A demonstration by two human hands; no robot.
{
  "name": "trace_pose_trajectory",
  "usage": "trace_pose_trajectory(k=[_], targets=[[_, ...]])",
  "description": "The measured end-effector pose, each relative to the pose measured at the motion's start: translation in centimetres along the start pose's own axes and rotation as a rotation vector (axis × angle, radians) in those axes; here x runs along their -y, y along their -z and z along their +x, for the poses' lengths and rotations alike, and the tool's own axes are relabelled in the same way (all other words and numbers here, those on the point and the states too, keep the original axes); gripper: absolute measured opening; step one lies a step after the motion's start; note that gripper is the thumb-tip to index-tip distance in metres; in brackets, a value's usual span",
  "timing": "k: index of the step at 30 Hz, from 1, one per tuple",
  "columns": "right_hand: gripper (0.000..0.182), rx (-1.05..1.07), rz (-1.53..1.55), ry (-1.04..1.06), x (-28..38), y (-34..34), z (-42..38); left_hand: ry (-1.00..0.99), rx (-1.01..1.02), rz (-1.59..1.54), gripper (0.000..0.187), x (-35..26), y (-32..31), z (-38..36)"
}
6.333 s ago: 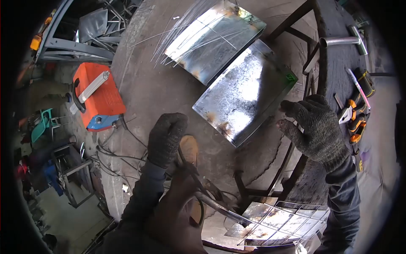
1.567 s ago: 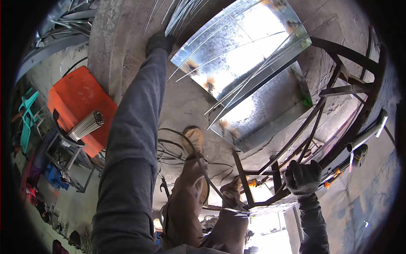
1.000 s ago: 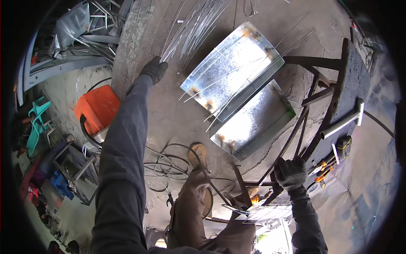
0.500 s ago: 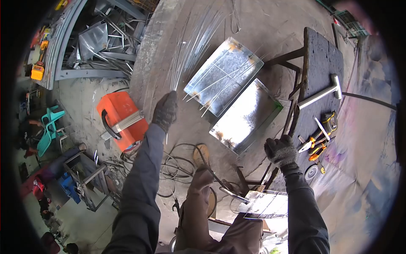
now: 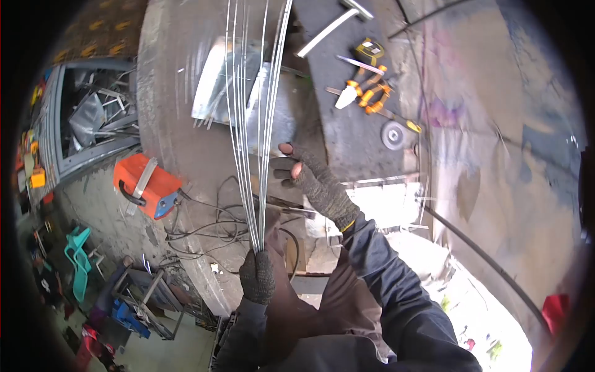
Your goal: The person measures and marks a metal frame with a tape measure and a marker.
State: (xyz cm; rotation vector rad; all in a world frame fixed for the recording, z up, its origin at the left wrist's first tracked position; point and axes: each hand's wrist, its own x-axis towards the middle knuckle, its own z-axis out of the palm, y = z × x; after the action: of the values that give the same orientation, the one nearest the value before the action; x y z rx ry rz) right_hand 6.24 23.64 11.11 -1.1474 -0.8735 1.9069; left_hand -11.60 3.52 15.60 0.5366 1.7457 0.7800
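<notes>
My left hand (image 5: 257,278), in a dark knit glove, is closed around the lower ends of a bundle of long thin metal rods (image 5: 242,133). The rods rise from the fist and fan apart toward the top of the view. My right hand (image 5: 315,181) is beside them on the right, its fingers apart and pointing at the rods; bare thumb and fingertip show through the glove. Behind the rods lie shiny sheet-metal panels (image 5: 206,88), partly hidden by the bundle.
On the dark bench (image 5: 334,133) at the right lie a metal T-shaped bar (image 5: 328,31), orange-handled pliers (image 5: 348,95), a tape measure (image 5: 370,49) and a grinding disc (image 5: 392,135). An orange machine (image 5: 162,181) with cables stands left, before a scrap-metal bin (image 5: 90,124). A person (image 5: 46,282) is far left.
My left hand has lifted the rods off the floor and drawn them in toward my body. My right hand has moved from the bench edge toward the rods and opened. The view has shifted right.
</notes>
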Motion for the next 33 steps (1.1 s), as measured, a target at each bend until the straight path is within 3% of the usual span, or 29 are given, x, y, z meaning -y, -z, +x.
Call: trace_pose_trajectory(k=[1,2,3,4,6,7,8,13,15,16,18,19,20,21,22,23,24,25,26,28,31,33], targets=[[0.07,-0.072,-0.049,-0.029,1.5,0.7,-3.0,-0.083,0.046,0.237,0.03,1.5,0.1,-1.6],[0.082,-0.139,-0.097,-0.058,3.6,1.3,-5.4,-0.085,0.096,0.249,0.03,1.4,-0.7,-2.5],[0.093,-0.189,0.193,-0.004,5.0,1.8,-7.6,-0.287,0.171,0.502,0.024,1.2,-0.9,-4.2],[0.086,-0.244,0.473,-0.056,5.9,3.0,-10.1,-0.506,0.251,0.744,0.019,0.9,-1.2,-5.8],[0.068,-0.482,0.744,-0.028,7.3,5.4,-14.6,-0.454,0.352,0.679,0.02,-2.6,-3.9,-7.7],[0.044,-0.652,0.832,-0.017,8.0,6.7,-16.5,-0.446,0.519,0.766,0.02,-2.3,-4.3,-7.6],[0.04,-0.516,0.99,0.093,7.1,9.3,-19.1,-0.425,0.678,0.853,0.02,-2.4,-4.6,-8.1],[0.048,-0.58,1.071,0.092,4.0,13.3,-28.8,-0.463,0.777,0.973,0.026,-1.2,-7.2,-10.9],[0.049,-0.544,1.104,0.11,2.8,15.0,-31.3,-0.229,0.924,1.132,0.026,-1.4,-9.0,-12.1],[0.05,-0.538,1.147,0.154,2.0,15.5,-32.6,-0.208,0.92,1.135,0.026,-0.9,-9.5,-12.5],[0.051,-0.5,1.16,0.141,0.9,16.8,-35.2,-0.505,0.887,1.215,0.027,0.5,-9.7,-13.7],[0.051,-0.597,1.095,0.053,1.0,17.0,-36.4,-0.472,0.892,1.216,0.027,2.8,-8.5,-13.9],[0.051,-0.689,1.023,-0.036,1.1,17.3,-37.4,-0.66,0.87,1.199,0.029,6.3,-6.5,-13.7],[0.03,-0.734,1.006,-0.137,1.5,17.4,-39.1,-0.842,0.843,1.176,0.032,8.5,-5.4,-14.1],[0.03,-0.746,1.013,-0.176,0.6,18.0,-41.2,-0.801,0.854,1.177,0.032,8.7,-5.5,-14.5],[0.027,-0.713,0.019,-0.102,-0.9,19.0,-43.9,-0.762,0.847,1.174,0.034,8.3,-5.8,-14.9],[0.028,-0.512,-0.951,-0.009,-2.5,20.2,-47.2,-0.717,0.839,1.172,0.037,7.7,-5.9,-15.7],[0.034,-0.318,-1.009,-0.026,-4.3,22.3,-50.7,-0.568,0.86,1.312,0.035,7.2,-7.0,-16.2],[0.035,-0.368,-0.437,-0.793,-0.5,21.7,-48.7,-0.54,0.854,1.316,0.035,8.3,-6.9,-16.5],[0.02,-0.395,-0.131,-0.674,-7.0,25.5,-54.0,-0.355,0.905,1.399,0.034,11.4,-7.2,-16.0],[0.029,-0.334,0.316,-0.708,-8.1,27.3,-50.8,-0.407,0.976,1.37,0.029,13.2,-9.7,-13.5],[0.021,-0.244,0.343,-0.641,-11.0,29.3,-50.7,-0.046,0.971,1.356,0.028,14.4,-11.1,-12.4]])
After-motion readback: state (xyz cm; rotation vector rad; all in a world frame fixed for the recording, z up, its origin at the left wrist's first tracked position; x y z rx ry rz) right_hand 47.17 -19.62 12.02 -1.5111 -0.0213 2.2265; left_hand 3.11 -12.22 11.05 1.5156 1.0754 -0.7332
